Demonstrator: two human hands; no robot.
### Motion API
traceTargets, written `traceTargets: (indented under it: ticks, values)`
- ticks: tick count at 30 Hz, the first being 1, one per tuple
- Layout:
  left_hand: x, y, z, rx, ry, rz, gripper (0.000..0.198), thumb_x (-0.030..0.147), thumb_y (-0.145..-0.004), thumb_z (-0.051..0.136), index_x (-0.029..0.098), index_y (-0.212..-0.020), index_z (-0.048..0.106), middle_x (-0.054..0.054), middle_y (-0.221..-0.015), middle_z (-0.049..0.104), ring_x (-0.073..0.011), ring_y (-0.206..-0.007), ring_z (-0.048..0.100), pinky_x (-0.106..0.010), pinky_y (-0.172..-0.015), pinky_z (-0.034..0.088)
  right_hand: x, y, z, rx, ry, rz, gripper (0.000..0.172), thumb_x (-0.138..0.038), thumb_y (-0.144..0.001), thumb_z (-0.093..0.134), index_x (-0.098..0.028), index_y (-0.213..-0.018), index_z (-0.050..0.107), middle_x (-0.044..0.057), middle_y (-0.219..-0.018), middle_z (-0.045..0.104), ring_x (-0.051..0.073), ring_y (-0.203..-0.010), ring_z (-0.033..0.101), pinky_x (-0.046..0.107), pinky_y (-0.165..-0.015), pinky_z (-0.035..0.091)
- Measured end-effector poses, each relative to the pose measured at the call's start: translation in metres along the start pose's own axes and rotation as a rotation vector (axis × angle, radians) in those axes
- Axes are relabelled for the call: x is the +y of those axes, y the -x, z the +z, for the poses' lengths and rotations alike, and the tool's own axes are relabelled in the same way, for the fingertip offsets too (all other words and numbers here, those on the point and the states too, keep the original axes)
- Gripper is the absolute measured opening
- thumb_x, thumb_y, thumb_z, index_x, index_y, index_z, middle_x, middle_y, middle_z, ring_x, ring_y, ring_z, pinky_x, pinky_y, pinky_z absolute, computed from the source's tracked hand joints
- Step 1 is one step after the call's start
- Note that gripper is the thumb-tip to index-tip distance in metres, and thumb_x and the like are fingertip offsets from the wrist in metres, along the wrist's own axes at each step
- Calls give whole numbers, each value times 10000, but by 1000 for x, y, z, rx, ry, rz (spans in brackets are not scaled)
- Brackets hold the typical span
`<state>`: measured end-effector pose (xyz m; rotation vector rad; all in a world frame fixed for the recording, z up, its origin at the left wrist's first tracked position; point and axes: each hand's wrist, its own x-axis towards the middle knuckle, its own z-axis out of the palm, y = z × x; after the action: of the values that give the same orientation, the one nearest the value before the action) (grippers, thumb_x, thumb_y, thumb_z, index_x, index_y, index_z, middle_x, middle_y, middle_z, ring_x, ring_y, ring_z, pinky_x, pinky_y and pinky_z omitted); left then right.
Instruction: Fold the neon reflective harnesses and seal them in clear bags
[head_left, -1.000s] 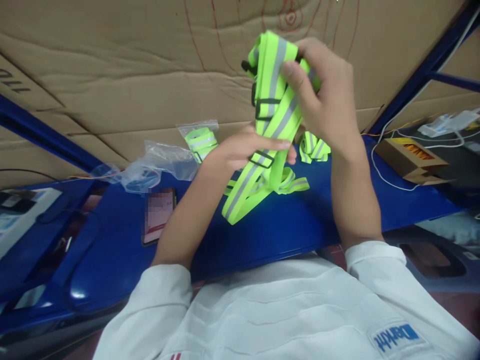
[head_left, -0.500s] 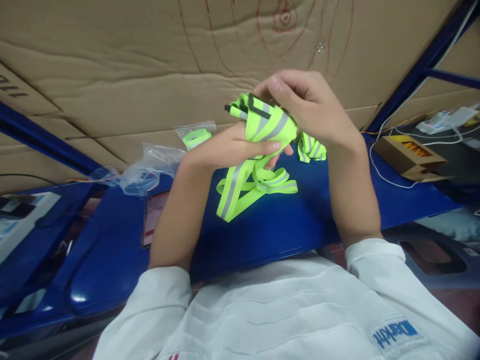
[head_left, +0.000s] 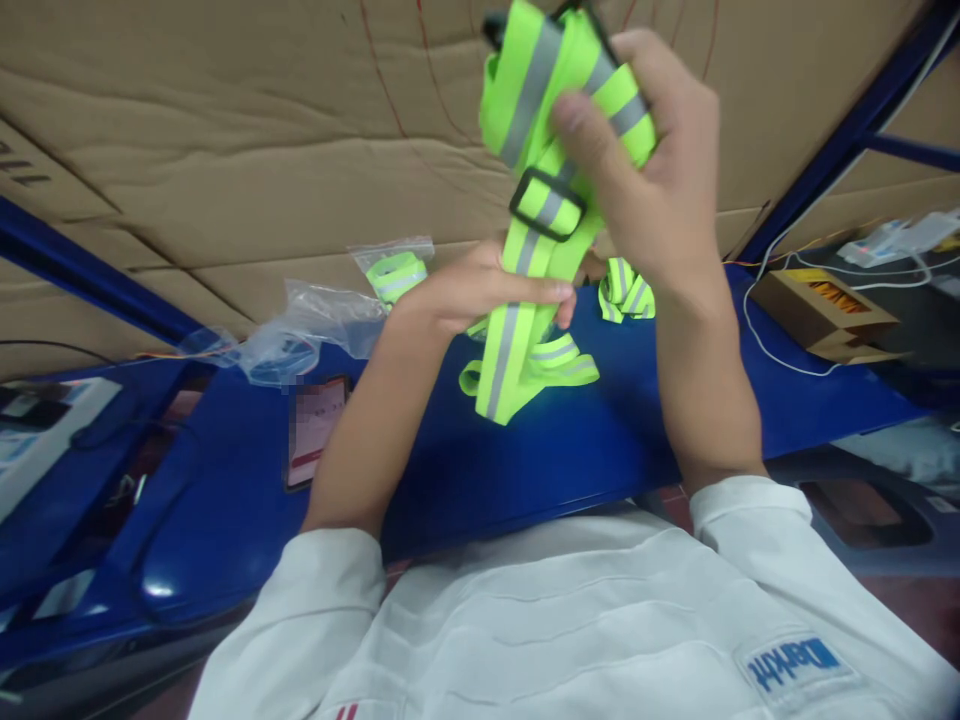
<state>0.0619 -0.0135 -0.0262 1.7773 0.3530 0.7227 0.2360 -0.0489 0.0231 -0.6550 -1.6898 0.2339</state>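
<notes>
Above the blue table (head_left: 585,455), whose smooth top shows between the dangling loops and the front edge, the person grips the green reflective strap (head_left: 528,245) in both hands. The right hand (head_left: 664,165) clutches the folded upper bundle near the creased cardboard (head_left: 225,120) wall; the left hand (head_left: 499,285) pinches the webbing lower down, beneath a black rectangular buckle (head_left: 547,205). The webbing is flat, with a grey stripe. Behind the left wrist sits a crinkled clear bag (head_left: 334,315); a rolled strap (head_left: 626,292) lies beyond the right wrist (partly hidden). The bundle's top nearly meets the frame edge, and whether the lowest loops touch the table is unclear.
</notes>
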Motion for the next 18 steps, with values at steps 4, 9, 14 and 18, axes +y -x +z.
traceTargets:
  ticks: [4, 9, 14, 18]
  values:
    - [-6, -2, -9, 21, -169, 31, 348, 466, -878, 872, 166, -1038, 797, -70, -903, 758, -155, -702, 678, -274, -695, 581, 9, -7, -9, -133, -428, 316, 453, -539, -979, 741, -156, -769, 622, 52, -756, 647, 138, -641, 600, 255, -568, 486]
    - [1, 1, -9, -38, -270, 14, 429, 606, -899, 811, 187, -992, 803, -32, -786, 722, -174, -731, 693, -267, -728, 592, 23, -6, -20, -365, -388, 530, 622, -743, -860, 768, -138, -784, 648, 42, -617, 638, 150, -419, 564, 273, -332, 406]
    - [6, 4, -5, -51, -288, 167, 436, 608, -1016, 656, 199, -1020, 807, -48, -749, 662, -170, -683, 643, -297, -679, 561, 27, -4, -3, -295, -465, 478, 158, -333, -979, 737, -206, -934, 656, -18, -825, 676, 87, -617, 585, 197, -527, 514]
    - [10, 4, -2, -8, -270, 214, 438, 604, -1018, 652, 191, -1018, 797, -48, -703, 615, -168, -622, 598, -315, -607, 508, 22, -5, 5, -139, -346, 333, 344, -318, -1056, 632, -193, -736, 657, -2, -748, 650, 82, -621, 541, 197, -523, 430]
